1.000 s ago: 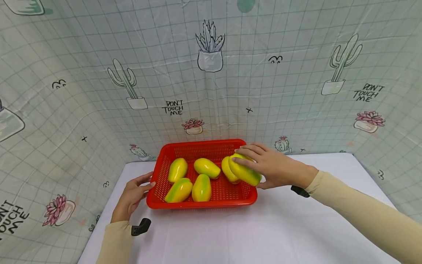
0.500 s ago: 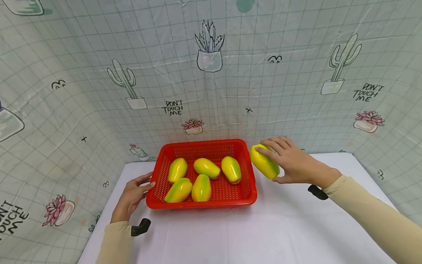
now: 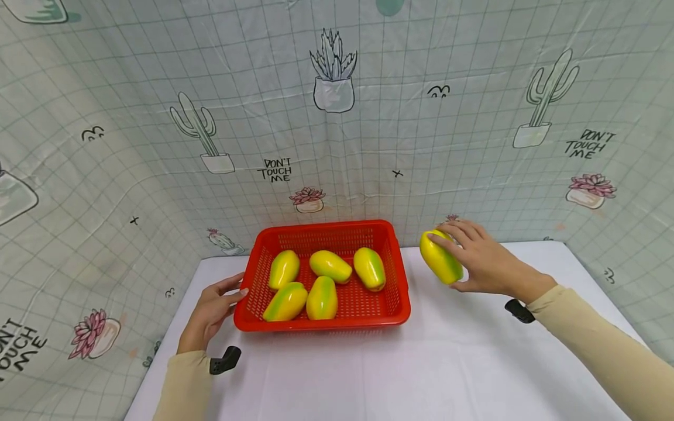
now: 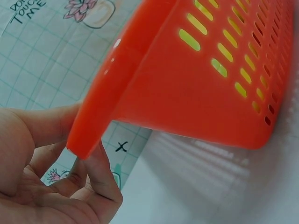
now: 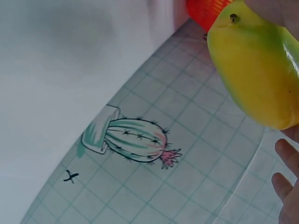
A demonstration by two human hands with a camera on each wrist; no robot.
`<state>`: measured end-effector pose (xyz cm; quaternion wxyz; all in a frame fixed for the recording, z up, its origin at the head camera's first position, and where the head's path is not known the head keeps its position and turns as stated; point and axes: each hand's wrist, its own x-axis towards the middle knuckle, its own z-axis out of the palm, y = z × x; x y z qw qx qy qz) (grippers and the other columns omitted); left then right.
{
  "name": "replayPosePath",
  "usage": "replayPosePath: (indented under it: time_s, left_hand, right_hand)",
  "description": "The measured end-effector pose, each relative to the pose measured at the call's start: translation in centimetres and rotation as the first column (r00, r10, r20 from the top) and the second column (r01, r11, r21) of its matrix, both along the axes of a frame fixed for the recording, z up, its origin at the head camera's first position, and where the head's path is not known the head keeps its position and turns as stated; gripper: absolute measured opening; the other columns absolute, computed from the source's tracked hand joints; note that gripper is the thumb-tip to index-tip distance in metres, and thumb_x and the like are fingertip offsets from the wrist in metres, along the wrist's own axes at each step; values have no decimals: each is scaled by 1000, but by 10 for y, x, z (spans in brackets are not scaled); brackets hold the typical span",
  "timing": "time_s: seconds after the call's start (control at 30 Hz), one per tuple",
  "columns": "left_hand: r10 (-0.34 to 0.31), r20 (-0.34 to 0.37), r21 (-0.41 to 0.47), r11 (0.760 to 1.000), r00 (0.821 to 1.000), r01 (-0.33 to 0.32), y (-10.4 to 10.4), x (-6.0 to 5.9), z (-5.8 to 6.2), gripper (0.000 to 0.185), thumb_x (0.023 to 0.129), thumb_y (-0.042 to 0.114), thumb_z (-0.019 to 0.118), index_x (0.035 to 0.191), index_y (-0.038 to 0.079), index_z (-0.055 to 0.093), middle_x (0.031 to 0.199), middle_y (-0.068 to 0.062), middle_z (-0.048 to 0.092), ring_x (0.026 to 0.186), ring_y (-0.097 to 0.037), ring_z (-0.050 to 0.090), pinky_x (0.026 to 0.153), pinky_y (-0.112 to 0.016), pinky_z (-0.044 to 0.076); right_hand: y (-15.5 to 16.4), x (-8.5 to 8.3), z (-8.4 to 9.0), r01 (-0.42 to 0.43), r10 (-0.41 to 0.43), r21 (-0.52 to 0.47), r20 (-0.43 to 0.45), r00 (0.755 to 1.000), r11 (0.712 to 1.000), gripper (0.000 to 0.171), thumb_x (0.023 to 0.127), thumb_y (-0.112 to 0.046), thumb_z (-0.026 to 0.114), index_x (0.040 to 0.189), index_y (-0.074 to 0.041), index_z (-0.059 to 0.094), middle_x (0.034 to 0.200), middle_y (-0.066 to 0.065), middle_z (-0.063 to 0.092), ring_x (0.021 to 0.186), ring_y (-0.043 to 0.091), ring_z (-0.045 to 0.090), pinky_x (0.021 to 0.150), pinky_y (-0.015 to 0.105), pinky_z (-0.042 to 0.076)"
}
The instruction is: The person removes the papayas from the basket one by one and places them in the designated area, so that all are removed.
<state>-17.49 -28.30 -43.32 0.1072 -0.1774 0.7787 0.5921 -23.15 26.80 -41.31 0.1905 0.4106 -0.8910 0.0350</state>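
Right hand point(image 3: 481, 263) gripping one yellow-green mango point(image 3: 439, 257), thumb at the near end, fingers over the far side. Mango is held tilted, off to the right of the basket, apart from it, looks clear of the table. Right wrist view: dark stem spot point(image 5: 234, 18) on one end of that mango, skin glossy; two fingertips point(image 5: 281, 186) show below the fruit, apart from it there.

Left hand point(image 3: 213, 310) at the basket's left end, pinching the rim; left wrist view has thumb on one side of the lip, fingers on the other.

Basket point(image 3: 321, 325): red plastic, rectangular, slotted walls, standing on the table, long side toward the person. Five more mangoes inside, same colors, lying on their sides: back-left one point(image 3: 284, 270), back-middle one point(image 3: 330, 267), right one point(image 3: 370, 269), front-left one point(image 3: 285, 302), front-middle one point(image 3: 322, 299). The two front ones lie close together; right one sits a bit off from the others, near the basket's right wall. Yellow shows through the slots in left wrist view.

Beige sleeves point(image 3: 595, 339) on both arms, black wrist device point(image 3: 519, 310) at right wrist, another point(image 3: 225, 361) at left. White table point(image 3: 368, 374) underneath. Grid-patterned cloth point(image 3: 389, 134) behind and at both sides, printed with potted cacti, succulents and "DON'T TOUCH ME".
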Motion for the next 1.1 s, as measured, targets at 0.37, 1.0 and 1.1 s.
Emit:
replayPosePath:
  time_s: [0.37,1.0,1.1]
  left_hand:
    - [11,2,0,1000,1000,-11,1,1,-1,63,107,12,62,164,6,37,164,-25,34,140,-41,46,109,-39,53]
    - [10,-2,2,1000,1000,-10,2,0,0,63,107,12,62,164,5,37,163,-26,35,139,-41,46,106,-36,55]
    - [10,0,2,1000,1000,-10,2,0,-1,63,107,12,62,164,6,37,163,-26,34,139,-41,46,108,-38,54]
  right_hand:
    - [13,-6,-21,10,-11,-32,-29,1000,999,109,58,-29,101,150,-5,47,140,25,51,124,45,48,108,64,38]
    - [17,-4,-49,131,-130,-59,21,991,990,104,61,-32,100,145,2,50,134,30,54,119,49,51,107,70,40]
    - [16,-5,-53,160,-158,-46,49,986,986,102,63,-34,99,146,2,49,135,30,53,120,51,51,107,71,40]
